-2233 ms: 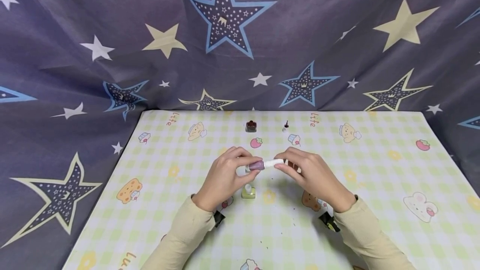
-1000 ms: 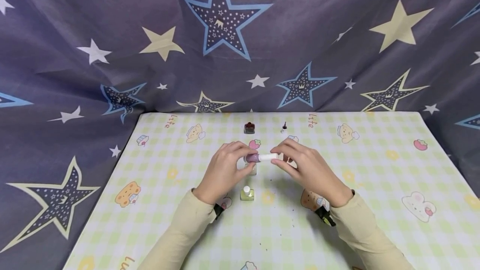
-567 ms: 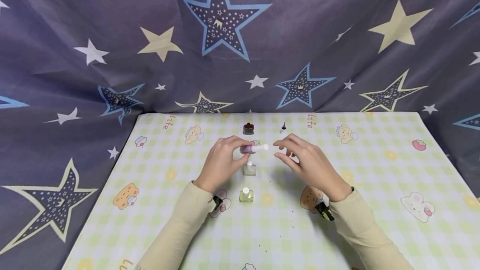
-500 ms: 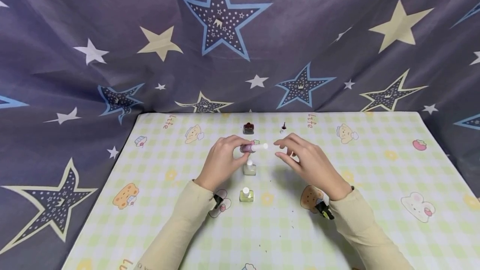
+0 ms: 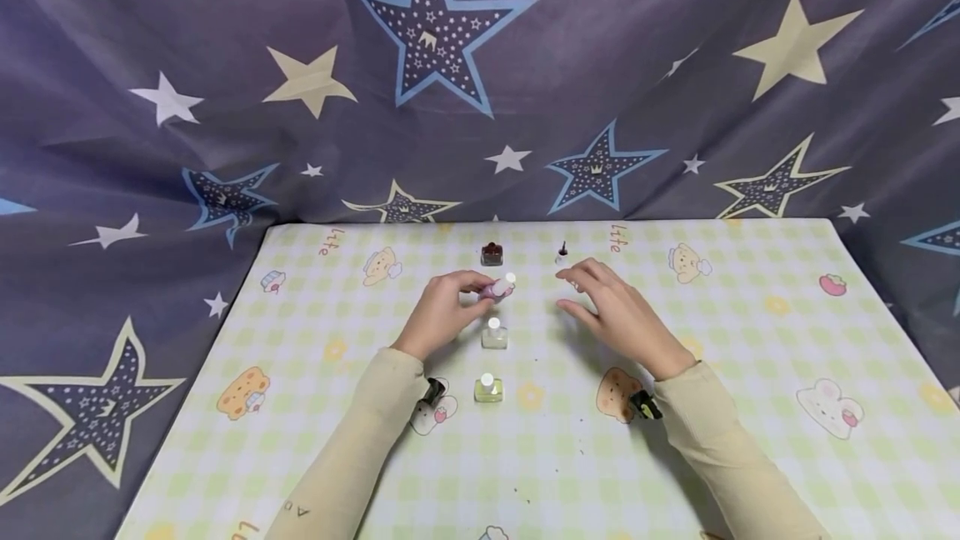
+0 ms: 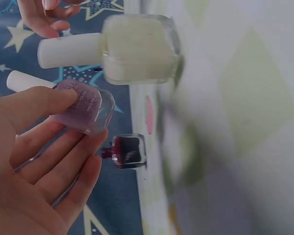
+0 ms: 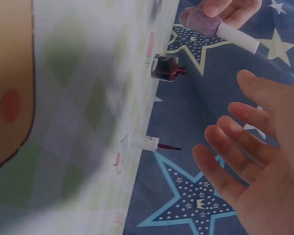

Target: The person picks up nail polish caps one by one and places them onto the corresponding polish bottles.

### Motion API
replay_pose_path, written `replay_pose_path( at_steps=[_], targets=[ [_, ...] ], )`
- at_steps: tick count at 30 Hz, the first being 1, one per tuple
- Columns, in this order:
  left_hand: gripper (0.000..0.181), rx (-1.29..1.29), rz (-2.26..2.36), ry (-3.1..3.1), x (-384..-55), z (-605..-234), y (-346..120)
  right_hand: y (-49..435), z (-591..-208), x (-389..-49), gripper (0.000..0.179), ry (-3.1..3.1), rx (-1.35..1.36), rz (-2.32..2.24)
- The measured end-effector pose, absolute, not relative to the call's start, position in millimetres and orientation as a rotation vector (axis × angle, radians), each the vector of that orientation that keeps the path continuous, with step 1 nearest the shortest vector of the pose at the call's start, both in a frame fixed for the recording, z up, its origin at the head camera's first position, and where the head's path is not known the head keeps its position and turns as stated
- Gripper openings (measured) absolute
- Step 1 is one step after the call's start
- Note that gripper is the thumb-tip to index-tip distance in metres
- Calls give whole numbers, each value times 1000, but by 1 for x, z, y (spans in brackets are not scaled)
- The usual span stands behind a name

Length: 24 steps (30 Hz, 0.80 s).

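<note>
My left hand (image 5: 438, 315) pinches a purple nail polish bottle (image 6: 81, 110) between thumb and fingers, its white cap on and the bottle tilted over the tablecloth. To its right, my right hand (image 5: 622, 319) is held with relaxed, spread fingers and nothing in them, apart from the bottle. Behind the hands stands an uncapped dark red nail polish bottle (image 5: 492, 255). Its likely match, a white cap with a dark brush (image 7: 146, 142), stands brush up beyond my right fingertips. A capped pale nail polish bottle (image 5: 494, 337) is just in front of the left hand's fingers.
Nearer the person stands a capped yellow-green nail polish bottle (image 5: 488, 390), roughly in line with the other bottles. Small dark specks (image 5: 517, 490) lie on the checked tablecloth (image 5: 750, 440). A star-patterned curtain (image 5: 480, 157) hangs along the table's back edge.
My right fingers have let go of the purple bottle's white cap and moved off to the right. The left hand has carried the bottle toward the back and turned it more upright.
</note>
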<state>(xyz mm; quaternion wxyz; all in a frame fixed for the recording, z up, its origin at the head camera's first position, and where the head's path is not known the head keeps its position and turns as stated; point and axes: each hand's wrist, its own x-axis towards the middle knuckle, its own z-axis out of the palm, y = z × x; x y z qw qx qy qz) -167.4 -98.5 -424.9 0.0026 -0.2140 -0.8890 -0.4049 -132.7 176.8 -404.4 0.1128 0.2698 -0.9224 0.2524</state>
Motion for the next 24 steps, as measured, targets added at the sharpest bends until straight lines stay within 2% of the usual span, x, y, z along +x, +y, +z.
replay_pose_path(
  at_steps=[17,24],
  targets=[
    [24,-598,-1401,-2902,-187,-453,-99,183,-421,-148,44,-2820,727,770],
    [29,-635,-1430,-2917,-189,-454,-108,185,-428,-154,43,-2849,731,789]
  ],
)
